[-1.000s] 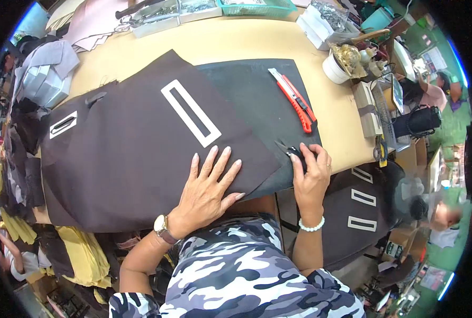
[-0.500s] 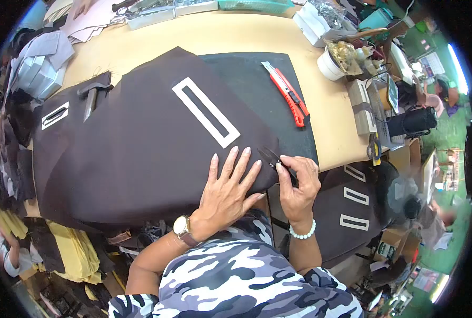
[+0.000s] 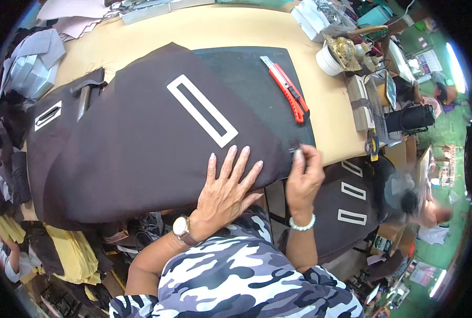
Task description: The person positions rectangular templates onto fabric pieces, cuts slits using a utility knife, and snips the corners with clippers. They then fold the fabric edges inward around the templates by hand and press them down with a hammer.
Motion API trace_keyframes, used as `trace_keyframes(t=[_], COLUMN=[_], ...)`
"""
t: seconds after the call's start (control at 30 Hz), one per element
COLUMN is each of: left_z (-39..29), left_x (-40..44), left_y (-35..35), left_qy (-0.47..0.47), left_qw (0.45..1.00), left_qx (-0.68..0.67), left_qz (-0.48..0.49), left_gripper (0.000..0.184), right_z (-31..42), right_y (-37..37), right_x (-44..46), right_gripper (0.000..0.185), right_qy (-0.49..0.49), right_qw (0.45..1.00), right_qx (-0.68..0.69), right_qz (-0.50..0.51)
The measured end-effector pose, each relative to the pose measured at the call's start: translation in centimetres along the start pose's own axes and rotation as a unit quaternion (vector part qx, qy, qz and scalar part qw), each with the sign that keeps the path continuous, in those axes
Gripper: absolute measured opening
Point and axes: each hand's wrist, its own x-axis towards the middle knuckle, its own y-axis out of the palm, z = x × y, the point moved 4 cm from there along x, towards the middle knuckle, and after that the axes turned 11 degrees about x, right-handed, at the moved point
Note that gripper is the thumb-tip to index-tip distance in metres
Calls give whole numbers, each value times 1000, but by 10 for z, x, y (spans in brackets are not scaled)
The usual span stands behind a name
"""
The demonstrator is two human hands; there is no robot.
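My left hand [image 3: 228,183] lies flat with fingers spread on a large dark brown fabric piece [image 3: 124,148]. Just beyond its fingertips, a white rectangular frame-shaped strip [image 3: 196,115] sits on the cloth, with a dark slot inside. My right hand [image 3: 304,180] is at the fabric's right corner, fingers pinched on small black thread snips [image 3: 295,150]; the blades are blurred and mostly hidden. A dark mat [image 3: 241,61] shows under the cloth. On it rests a red utility knife [image 3: 288,90], blade out, beyond my right hand.
A hammer [image 3: 83,100] lies at the left, near a smaller white frame [image 3: 48,115]. At the right stand a white tub [image 3: 328,62] and a grey box [image 3: 360,103]. Dark fabric with several white frames [image 3: 352,217] hangs at lower right. Yellow cloth [image 3: 72,252] is at lower left.
My right hand has moved right and slightly up with the snips, away from the fabric near my left fingers. My left hand stays in place. The view has shifted slightly.
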Motion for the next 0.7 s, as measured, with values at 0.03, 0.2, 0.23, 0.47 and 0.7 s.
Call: trace_keyframes(t=[0.03,0.2,0.23,0.47,0.7], left_z=[0,0,1,-1,-18], left_x=[0,0,0,2,18], left_y=[0,-1,-1,-3,5], left_qy=[0,4,3,0,5], left_qw=[1000,1000,1000,1000,999], left_qx=[0,0,0,-9,-44], left_qz=[1,-2,-5,-3,-12], left_gripper=[63,63,63,65,70], right_z=[-4,-8,3,12,17], right_y=[-8,5,11,10,-30], right_x=[5,19,21,25,29], right_gripper=[12,11,11,8,10], right_qy=[19,27,54,70,-103], right_qw=[999,975,962,943,986], right_qx=[41,220,256,256,-126], right_qz=[-21,23,74,202,-21])
